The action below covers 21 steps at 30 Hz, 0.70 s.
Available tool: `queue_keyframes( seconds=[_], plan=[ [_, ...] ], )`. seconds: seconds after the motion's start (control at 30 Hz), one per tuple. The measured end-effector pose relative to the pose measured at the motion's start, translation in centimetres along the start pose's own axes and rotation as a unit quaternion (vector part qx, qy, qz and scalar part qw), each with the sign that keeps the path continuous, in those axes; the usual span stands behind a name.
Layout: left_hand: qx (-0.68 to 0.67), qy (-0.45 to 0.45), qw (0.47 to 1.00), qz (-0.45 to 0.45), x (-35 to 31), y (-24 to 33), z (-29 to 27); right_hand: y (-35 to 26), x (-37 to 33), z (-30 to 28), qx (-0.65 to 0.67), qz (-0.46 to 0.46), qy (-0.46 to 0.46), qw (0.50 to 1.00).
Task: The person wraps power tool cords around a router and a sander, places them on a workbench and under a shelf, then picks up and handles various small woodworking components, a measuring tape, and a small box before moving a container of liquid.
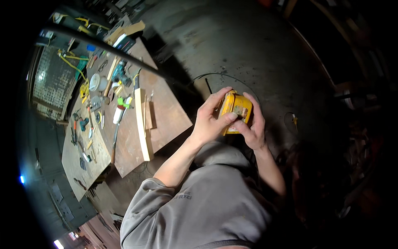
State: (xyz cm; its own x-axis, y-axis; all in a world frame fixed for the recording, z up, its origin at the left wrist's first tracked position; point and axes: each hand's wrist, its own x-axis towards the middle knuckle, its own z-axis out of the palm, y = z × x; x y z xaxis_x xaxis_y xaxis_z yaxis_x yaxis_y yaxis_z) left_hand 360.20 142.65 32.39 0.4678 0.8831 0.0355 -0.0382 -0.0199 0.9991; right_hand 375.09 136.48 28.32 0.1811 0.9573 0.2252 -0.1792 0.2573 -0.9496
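Close in front of my body I hold a yellow boxy case [240,103] with rounded corners and a worn, dirty patch on its face. Its exact kind is not clear. My left hand [208,119] grips its left side, the thumb lying across the lower face. My right hand [255,127] wraps round the right side, with its thumb on the lower front near the left thumb. The palms hide part of the case's sides.
To my left stands a worktable [170,118] strewn with tools. On it are a long pale wood strip [141,128], a teal power drill [120,71], a white tub [97,82] and a green-tipped tube [119,113]. A dark bar [120,52] crosses the view above the table. A dark cable [215,74] loops over the floor.
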Motion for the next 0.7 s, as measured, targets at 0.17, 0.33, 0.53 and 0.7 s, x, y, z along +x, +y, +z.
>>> queue_keyframes(
  seconds=[0.17,0.33,0.53,0.7],
  plan=[
    [0.208,-0.007,0.973,0.1,6.5,-1.5,5.4,1.3,3.9,-6.0,-0.027,-0.029,0.107,0.993],
    [0.264,-0.04,0.957,0.11,14.7,-3.3,6.8,4.0,10.4,-9.8,-0.101,-0.055,0.126,0.985],
    [0.216,-0.048,0.957,0.186,28.4,-9.3,7.7,8.0,22.2,-14.2,-0.052,0.025,0.196,0.979],
    [0.237,-0.219,0.934,0.152,41.7,-5.7,0.9,9.8,33.8,-16.1,0.157,0.209,0.229,0.938]
  ],
)
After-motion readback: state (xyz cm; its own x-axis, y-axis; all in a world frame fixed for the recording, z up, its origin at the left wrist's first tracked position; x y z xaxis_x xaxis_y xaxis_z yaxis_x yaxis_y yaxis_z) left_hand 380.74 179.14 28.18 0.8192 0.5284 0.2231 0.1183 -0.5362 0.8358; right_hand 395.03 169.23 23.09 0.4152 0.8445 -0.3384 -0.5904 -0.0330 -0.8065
